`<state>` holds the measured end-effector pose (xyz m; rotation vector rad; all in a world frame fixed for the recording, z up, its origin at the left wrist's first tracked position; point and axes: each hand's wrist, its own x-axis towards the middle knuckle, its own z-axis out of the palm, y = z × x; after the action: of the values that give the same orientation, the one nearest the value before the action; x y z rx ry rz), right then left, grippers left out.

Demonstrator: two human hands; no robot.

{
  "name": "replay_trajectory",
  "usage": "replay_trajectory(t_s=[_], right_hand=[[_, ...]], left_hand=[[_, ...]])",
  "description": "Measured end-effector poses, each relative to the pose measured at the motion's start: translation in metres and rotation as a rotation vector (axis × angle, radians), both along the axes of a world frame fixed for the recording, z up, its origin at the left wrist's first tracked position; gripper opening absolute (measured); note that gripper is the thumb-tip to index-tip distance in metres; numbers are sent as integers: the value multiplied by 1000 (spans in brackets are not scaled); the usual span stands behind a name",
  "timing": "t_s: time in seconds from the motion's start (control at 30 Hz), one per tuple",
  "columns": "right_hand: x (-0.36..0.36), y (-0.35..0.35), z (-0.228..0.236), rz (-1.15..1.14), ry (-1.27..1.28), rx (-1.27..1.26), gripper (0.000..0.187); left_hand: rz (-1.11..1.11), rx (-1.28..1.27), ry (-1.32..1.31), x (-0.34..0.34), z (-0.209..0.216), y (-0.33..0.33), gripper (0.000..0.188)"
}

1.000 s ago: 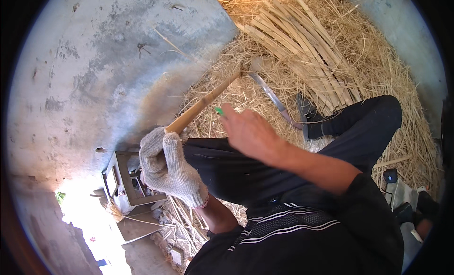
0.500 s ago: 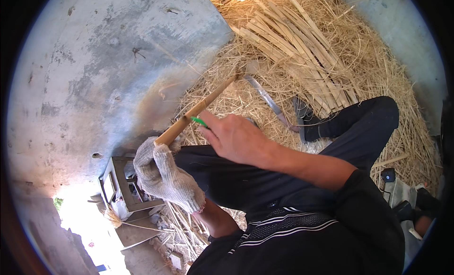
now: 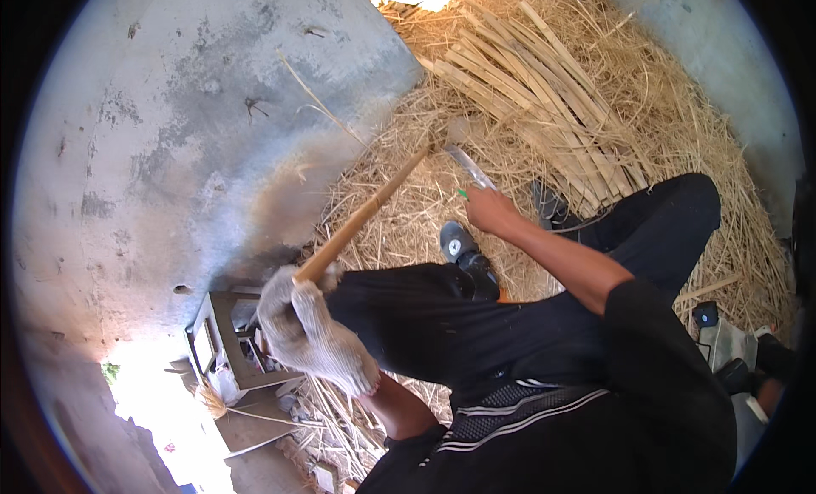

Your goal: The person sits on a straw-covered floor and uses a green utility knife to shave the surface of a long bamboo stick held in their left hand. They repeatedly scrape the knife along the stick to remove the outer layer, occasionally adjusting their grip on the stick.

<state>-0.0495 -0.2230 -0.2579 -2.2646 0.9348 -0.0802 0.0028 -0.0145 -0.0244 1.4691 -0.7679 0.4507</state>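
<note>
My left hand (image 3: 319, 328) wears a grey-white knitted glove and is closed round the near end of a long tan bamboo strip (image 3: 365, 212). The strip slants up and away to the right, its far end close to the tip of a knife (image 3: 467, 164). My bare right hand (image 3: 491, 212) is closed, with a small green thing (image 3: 461, 193) poking out by its fingers. It is over the rear of the knife, whose handle is hidden; whether the fingers also grip the knife I cannot make out.
Pale split strips (image 3: 544, 99) lie in a bundle on straw shavings (image 3: 680, 137) at the far right. A stained wall (image 3: 187, 137) rises on the left, above a small wooden stool-like frame (image 3: 242, 341). My dark-trousered legs (image 3: 391, 315) are folded in front, a shoe (image 3: 459, 241) between them.
My right hand has left the bamboo strip and moved right to the knife, the green thing still at its fingers. My left hand keeps hold of the strip, nearly in place.
</note>
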Motion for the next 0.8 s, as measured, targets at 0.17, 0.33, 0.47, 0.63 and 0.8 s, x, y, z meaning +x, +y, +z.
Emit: replay_trajectory(t_s=[0.17, 0.33, 0.47, 0.63, 0.8], right_hand=[[-4, 33, 112, 140, -331, 284, 35], [-33, 84, 209, 327, -628, 290, 32], [-32, 90, 206, 271, -585, 134, 26], [-43, 99, 229, 336, -473, 157, 21], [-22, 96, 188, 241, -442, -36, 17]], left_hand=[[176, 2, 87, -4, 8, 8, 26], [95, -6, 20, -4, 3, -5, 24], [16, 69, -150, 7, -4, 5, 26], [46, 43, -64, 1, 0, 9, 27], [44, 56, -38, 1, 2, 10, 26]])
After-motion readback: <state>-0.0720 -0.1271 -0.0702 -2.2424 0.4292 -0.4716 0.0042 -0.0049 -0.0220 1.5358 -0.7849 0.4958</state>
